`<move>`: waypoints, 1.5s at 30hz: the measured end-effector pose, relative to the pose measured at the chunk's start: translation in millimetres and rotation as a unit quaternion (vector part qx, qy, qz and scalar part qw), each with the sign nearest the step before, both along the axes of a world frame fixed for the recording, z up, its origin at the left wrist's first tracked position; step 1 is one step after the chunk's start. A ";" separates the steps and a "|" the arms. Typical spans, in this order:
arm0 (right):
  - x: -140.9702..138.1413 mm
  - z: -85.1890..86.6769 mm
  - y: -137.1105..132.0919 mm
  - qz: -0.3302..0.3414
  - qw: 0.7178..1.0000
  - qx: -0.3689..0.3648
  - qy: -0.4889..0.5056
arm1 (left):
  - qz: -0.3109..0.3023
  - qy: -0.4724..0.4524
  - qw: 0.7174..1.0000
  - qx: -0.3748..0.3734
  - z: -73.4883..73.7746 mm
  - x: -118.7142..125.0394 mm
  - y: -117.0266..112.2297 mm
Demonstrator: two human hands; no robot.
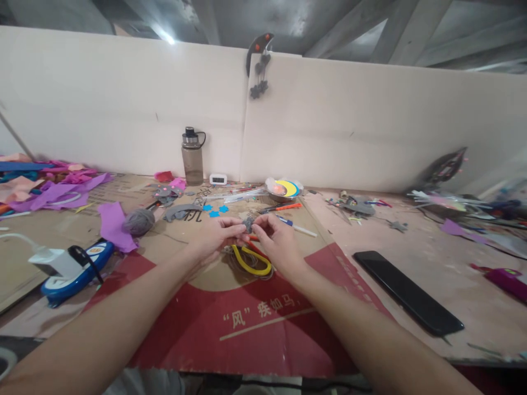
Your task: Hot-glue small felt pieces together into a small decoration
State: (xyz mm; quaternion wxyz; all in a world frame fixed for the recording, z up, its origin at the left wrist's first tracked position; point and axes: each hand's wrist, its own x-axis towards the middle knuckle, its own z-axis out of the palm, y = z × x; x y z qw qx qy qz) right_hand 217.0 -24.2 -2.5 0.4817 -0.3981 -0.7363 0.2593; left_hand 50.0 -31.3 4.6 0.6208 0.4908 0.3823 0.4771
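Note:
Between the fingertips of my left hand [220,236] and my right hand [280,238] is a small grey piece [248,223], perhaps felt; its exact shape is too small to make out. Both hands are closed in a pinch on it. Just below them, on the cardboard, lies a tool with a yellow and orange-red handle [253,267], with thin wire looped around it; its working end is hidden by my hands. Beyond my left hand are several blue flower-shaped cutouts [214,213] and a grey curved felt piece [181,212].
At left are a grey yarn ball [139,221], purple felt [116,226] and a power strip [78,274] with a plug. A bottle [192,159] stands by the white partition [123,104]. Orange-handled scissors [286,207] lie beyond my hands. At right is a black phone [407,291].

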 end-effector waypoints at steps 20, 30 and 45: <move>0.8 -8.8 12.4 0.141 0.939 -0.243 0.198 | 0.032 0.060 0.996 0.050 -6.9 -6.3 5.3; 0.0 1.6 4.7 0.040 0.983 -0.156 0.088 | 0.020 0.070 0.997 0.034 -0.3 1.2 -3.9; 12.3 -7.6 17.1 -0.020 0.997 -0.034 0.065 | 0.157 -0.032 0.987 0.031 9.0 -16.6 9.3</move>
